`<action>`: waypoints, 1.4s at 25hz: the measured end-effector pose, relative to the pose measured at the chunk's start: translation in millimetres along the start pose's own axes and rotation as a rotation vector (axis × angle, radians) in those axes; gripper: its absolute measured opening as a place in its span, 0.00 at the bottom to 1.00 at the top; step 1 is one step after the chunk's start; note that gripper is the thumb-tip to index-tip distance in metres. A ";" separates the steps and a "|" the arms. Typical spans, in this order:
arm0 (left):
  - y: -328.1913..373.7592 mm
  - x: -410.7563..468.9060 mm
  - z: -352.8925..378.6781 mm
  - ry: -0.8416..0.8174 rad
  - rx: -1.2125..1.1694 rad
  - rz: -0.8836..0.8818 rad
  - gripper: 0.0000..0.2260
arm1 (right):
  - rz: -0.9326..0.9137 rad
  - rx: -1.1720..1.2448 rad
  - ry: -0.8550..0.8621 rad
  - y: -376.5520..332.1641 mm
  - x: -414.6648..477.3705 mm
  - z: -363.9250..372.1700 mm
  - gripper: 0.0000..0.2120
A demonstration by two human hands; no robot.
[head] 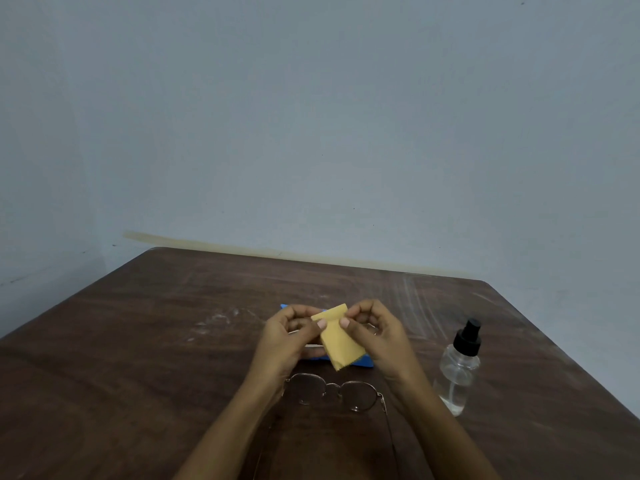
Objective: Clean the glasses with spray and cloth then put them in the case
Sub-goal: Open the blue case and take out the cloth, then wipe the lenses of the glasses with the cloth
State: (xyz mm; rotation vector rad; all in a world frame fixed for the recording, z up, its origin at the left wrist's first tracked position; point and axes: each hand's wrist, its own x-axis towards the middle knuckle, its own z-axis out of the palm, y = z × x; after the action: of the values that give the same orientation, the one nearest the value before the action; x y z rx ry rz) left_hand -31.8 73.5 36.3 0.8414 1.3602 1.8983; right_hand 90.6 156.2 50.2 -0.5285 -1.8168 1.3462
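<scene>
Both the left hand (287, 336) and right hand (372, 332) are pinching the folded yellow cloth (337, 336) between thumb and fingertips. The glasses (334, 393) are lying toward the desk's (138, 341) near edge, the spray bottle (460, 365) standing near its right edge.

Yellow cloth (341, 337) over blue case (366, 362) — round wire glasses (333, 389) nearer, clear black-capped spray bottle (460, 367) rightward

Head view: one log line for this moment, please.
left hand, right hand: pinch cloth | glasses: on table | spray bottle: upright | case: behind cloth
</scene>
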 end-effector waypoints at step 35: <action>-7.3 -58.1 -71.0 -0.242 1.022 0.567 0.16 | 0.241 0.169 0.306 13.8 -68.9 -32.1 0.04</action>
State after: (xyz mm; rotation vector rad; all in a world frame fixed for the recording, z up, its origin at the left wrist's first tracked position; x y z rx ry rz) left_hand -53.7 -9.7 3.6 2.0438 2.0842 1.2698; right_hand 155.5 130.3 17.0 -0.8331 -1.4110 1.4724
